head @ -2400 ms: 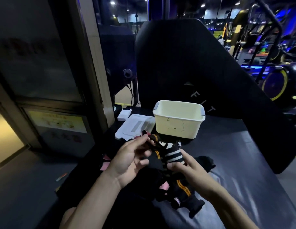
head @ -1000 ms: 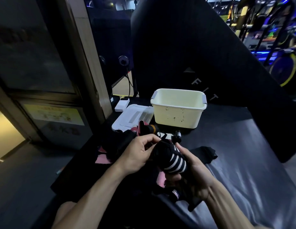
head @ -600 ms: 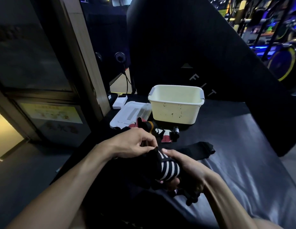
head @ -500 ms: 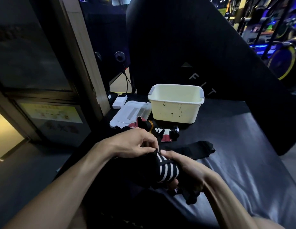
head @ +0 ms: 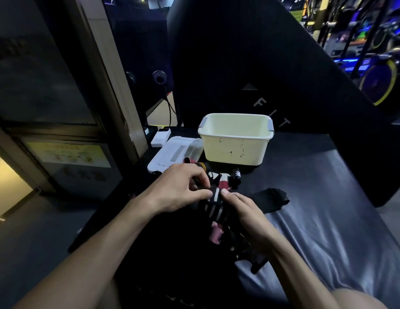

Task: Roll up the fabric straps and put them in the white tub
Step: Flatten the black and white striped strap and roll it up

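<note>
Both hands, left hand (head: pixel 176 190) and right hand (head: pixel 246 210), pinch the striped strap (head: pixel 213 205) at frame centre, the white tub (head: pixel 236 139) straight above, nearer the right.

This is a gym, seen in dim light. In the upper right of the frame stand exercise machines (head: pixel 359 30) with blue lights, and a bike wheel (head: pixel 378 82) with a yellow rim. A big black pad (head: pixel 250 52) in the middle carries the letters "FIT". The padded bench (head: pixel 328 208) at the lower right is probably gym equipment too.
</note>
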The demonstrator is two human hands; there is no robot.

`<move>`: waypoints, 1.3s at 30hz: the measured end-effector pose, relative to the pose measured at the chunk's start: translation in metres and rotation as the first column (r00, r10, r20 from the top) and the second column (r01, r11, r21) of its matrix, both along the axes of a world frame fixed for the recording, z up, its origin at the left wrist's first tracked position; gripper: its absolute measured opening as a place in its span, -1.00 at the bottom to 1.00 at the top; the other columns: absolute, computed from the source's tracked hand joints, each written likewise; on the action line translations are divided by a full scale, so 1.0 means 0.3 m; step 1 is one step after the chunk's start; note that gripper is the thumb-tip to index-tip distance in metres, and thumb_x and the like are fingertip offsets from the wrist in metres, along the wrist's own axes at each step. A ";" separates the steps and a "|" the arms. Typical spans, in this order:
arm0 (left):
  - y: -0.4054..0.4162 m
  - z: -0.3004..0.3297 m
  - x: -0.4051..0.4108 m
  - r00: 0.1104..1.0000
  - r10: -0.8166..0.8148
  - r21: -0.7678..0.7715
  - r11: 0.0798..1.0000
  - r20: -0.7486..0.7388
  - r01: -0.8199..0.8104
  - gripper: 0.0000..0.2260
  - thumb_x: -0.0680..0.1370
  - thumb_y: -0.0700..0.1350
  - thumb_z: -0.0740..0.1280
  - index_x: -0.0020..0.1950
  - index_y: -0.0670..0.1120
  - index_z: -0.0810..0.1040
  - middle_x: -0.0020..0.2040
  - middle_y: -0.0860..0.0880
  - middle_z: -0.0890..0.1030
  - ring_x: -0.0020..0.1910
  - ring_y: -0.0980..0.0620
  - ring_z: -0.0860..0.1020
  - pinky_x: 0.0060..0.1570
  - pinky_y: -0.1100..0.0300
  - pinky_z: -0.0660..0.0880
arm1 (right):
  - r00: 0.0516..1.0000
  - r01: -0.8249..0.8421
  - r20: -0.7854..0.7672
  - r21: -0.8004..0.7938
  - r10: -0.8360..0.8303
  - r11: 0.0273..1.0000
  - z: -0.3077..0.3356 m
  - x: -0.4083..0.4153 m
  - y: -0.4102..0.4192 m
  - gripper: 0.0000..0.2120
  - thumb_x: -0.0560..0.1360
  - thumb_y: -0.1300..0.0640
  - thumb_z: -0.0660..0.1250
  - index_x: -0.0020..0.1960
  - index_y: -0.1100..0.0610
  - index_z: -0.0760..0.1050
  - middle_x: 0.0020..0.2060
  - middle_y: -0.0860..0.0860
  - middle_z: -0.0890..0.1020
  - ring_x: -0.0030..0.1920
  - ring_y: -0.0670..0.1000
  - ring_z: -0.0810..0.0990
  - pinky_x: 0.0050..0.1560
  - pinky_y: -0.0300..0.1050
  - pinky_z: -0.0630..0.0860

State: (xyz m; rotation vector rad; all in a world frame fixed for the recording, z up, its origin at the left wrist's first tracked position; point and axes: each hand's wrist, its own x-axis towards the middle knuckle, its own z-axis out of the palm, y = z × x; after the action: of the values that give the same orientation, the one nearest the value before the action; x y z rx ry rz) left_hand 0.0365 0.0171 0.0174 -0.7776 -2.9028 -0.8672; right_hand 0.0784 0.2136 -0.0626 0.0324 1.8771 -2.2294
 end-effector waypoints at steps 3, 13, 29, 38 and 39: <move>0.006 -0.048 -0.006 0.991 0.091 -0.049 0.994 -0.098 -0.096 -0.91 0.49 0.09 0.48 -0.13 0.14 0.60 -0.12 0.20 0.60 -0.08 0.19 0.57 0.02 0.03 0.56 | 0.997 0.077 -0.031 0.068 -0.075 0.995 -0.026 -0.003 0.001 -0.66 0.45 -0.16 0.46 0.04 0.07 0.64 -0.02 0.12 0.73 0.05 0.14 0.70 0.06 0.05 0.55; 0.053 -0.149 0.025 0.997 0.043 0.261 0.965 -0.062 -0.025 -0.90 0.56 -0.07 0.46 -0.05 0.11 0.58 0.09 0.16 0.50 0.13 0.15 0.51 0.08 0.22 0.47 | 0.970 0.232 -0.073 -0.025 -0.233 0.972 -0.049 -0.013 -0.004 -0.65 0.45 -0.08 0.52 0.10 0.14 0.65 -0.05 0.12 0.75 0.03 0.15 0.71 0.04 0.05 0.58; -0.011 -0.143 0.044 0.990 0.014 0.521 0.849 0.142 -0.087 -0.60 0.55 0.00 0.47 0.38 0.10 0.54 0.26 0.11 0.63 0.31 0.10 0.56 0.40 0.03 0.44 | 0.996 -0.051 -0.079 -0.262 0.031 0.964 0.010 0.013 0.037 -0.64 0.63 0.01 0.29 0.28 0.23 0.58 0.08 0.21 0.71 -0.02 0.13 0.70 0.04 -0.07 0.62; 0.026 -0.173 0.074 0.922 0.102 0.748 0.554 0.374 -0.365 -0.57 0.44 0.22 0.53 0.27 0.13 0.63 0.27 0.02 0.65 0.33 -0.02 0.57 0.33 -0.08 0.51 | 0.969 0.067 -0.221 -0.190 -0.109 0.979 -0.010 0.015 0.041 -0.91 0.46 0.32 0.50 -0.09 0.29 0.59 -0.32 0.10 0.56 -0.34 -0.08 0.51 -0.34 -0.35 0.42; 0.038 -0.176 0.084 0.890 0.051 0.774 0.472 0.452 -0.421 -0.58 0.48 0.17 0.51 0.29 0.06 0.62 0.25 -0.04 0.66 0.31 -0.07 0.60 0.29 -0.11 0.53 | 0.963 0.070 -0.243 -0.181 -0.113 0.981 -0.014 0.015 0.039 -0.89 0.45 0.27 0.53 -0.11 0.24 0.60 -0.30 0.11 0.57 -0.30 -0.05 0.52 -0.27 -0.30 0.44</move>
State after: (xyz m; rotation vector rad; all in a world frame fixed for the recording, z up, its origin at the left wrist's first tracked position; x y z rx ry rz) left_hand 0.0618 0.0285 -0.0353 -0.0698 -2.1335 -2.3210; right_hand 0.0828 0.2253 -0.0669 -0.2064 1.8282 -2.5558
